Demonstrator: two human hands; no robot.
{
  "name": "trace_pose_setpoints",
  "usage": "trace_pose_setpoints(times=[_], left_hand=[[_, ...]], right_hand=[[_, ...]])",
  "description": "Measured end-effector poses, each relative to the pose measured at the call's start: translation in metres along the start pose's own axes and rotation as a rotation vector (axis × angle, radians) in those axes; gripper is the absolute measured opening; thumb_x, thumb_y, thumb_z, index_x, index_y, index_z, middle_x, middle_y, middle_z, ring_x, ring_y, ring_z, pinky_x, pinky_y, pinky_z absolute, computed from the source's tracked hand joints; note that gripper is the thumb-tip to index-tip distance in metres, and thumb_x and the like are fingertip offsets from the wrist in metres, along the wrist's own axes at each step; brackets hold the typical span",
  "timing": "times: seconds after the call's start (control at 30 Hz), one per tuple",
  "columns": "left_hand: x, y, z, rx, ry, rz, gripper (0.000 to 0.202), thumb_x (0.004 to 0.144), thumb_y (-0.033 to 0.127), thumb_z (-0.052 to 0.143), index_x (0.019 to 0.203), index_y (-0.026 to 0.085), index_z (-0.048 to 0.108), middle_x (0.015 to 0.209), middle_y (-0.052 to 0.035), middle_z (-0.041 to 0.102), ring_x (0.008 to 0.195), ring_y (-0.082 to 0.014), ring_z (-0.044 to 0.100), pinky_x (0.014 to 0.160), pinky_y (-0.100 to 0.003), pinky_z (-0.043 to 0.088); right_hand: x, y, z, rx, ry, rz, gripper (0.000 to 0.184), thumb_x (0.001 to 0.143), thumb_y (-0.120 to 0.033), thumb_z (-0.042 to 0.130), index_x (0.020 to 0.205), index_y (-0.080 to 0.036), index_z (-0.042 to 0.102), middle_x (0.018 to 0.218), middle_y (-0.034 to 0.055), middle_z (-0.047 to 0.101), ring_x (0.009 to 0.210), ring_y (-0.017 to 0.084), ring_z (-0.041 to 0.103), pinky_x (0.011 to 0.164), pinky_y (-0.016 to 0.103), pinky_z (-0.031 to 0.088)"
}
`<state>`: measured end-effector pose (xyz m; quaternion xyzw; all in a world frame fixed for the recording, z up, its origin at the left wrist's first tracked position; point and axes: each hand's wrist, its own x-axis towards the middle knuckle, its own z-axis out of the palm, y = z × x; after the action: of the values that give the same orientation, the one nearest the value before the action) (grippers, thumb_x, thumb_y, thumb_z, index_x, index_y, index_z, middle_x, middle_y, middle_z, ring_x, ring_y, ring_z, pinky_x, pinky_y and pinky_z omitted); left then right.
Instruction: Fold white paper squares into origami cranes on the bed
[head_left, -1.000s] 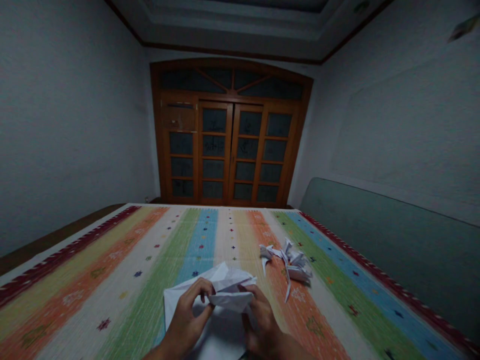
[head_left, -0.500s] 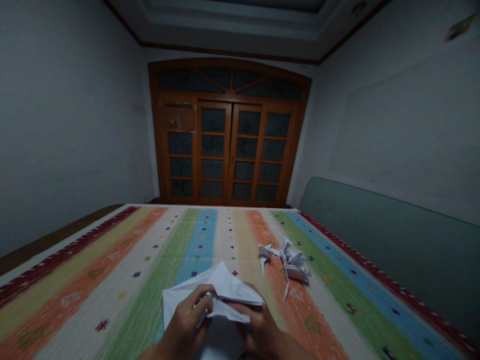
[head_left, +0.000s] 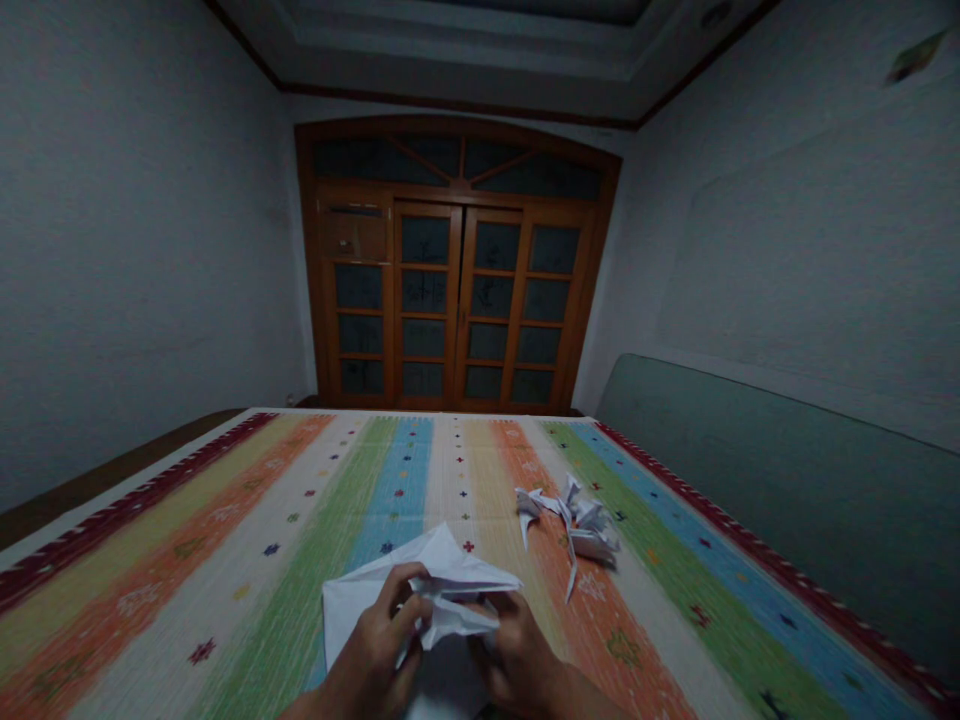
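Head camera looks down at a white paper sheet [head_left: 442, 580], folded into a broad pointed shape with a smaller flap gathered at its middle. It sits at the near end of a striped woven mat [head_left: 225, 600], over the green, blue and cream bands, and its lower part is hidden behind the hands, so any contact with the mat cannot be told. Both grips are closed on the paper: the left hand [head_left: 367, 650] pinches the folds from the left, its fingers [head_left: 401, 590] curled over the top layer, while the right hand [head_left: 517, 665] presses in from the other side, its fingers [head_left: 487, 612] on the gathered flap. Just beyond the right hand, and not touching it, a crumpled, spiky paper figure [head_left: 581, 525] rests on the orange and green bands, with a thin pointed strip [head_left: 571, 578] trailing toward the viewer. The mat runs away in red, orange, green, blue and cream stripes dotted with small stitched motifs. A grey-green padded panel [head_left: 772, 490] stands along its right side, and at the far end rise wooden glazed double doors [head_left: 457, 300] under an arched fanlight.
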<state>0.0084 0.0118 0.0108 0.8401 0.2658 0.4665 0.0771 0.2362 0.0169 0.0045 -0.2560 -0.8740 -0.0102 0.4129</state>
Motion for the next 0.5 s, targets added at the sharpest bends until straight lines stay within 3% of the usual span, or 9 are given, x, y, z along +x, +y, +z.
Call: trace_pose_setpoints(times=[0.17, 0.3, 0.4, 0.5], left_hand=[[0.002, 0.007, -0.001, -0.084, 0.003, -0.055, 0.027, 0.084, 0.015, 0.048, 0.106, 0.022, 0.062, 0.127, -0.0157, 0.053, 0.084, -0.0233, 0.065, 0.073, -0.035, 0.055], [0.008, 0.007, -0.001, -0.121, 0.065, -0.155, 0.028, 0.098, 0.018, 0.037, 0.099, 0.022, 0.065, 0.105, -0.01, 0.061, 0.082, -0.0207, 0.064, 0.073, -0.03, 0.053], [0.011, 0.003, -0.002, -0.126, 0.057, -0.196, 0.02, 0.1, 0.024, 0.047, 0.098, 0.023, 0.068, 0.098, -0.0075, 0.062, 0.084, -0.0213, 0.065, 0.076, -0.029, 0.055], [0.01, 0.0, -0.002, -0.115, 0.044, -0.205, 0.015, 0.095, 0.028, 0.06, 0.108, 0.025, 0.068, 0.105, -0.0083, 0.064, 0.085, -0.0221, 0.066, 0.073, -0.03, 0.057]], right_hand=[[0.0, 0.002, 0.003, -0.017, 0.018, 0.024, 0.038, 0.08, -0.018, 0.055, 0.115, -0.019, 0.068, 0.11, 0.0142, 0.075, 0.1, 0.031, 0.07, 0.081, 0.041, 0.059], [-0.001, 0.002, 0.004, -0.028, 0.031, 0.027, 0.033, 0.08, -0.017, 0.053, 0.109, -0.018, 0.069, 0.105, 0.0147, 0.073, 0.094, 0.03, 0.068, 0.078, 0.041, 0.059], [0.003, 0.0, 0.002, 0.01, 0.043, -0.003, 0.033, 0.08, -0.017, 0.052, 0.108, -0.019, 0.069, 0.11, 0.0153, 0.071, 0.098, 0.03, 0.067, 0.079, 0.042, 0.06], [0.006, -0.003, 0.001, 0.037, 0.04, -0.006, 0.031, 0.079, -0.016, 0.052, 0.105, -0.02, 0.069, 0.109, 0.0153, 0.07, 0.097, 0.03, 0.066, 0.077, 0.041, 0.06]])
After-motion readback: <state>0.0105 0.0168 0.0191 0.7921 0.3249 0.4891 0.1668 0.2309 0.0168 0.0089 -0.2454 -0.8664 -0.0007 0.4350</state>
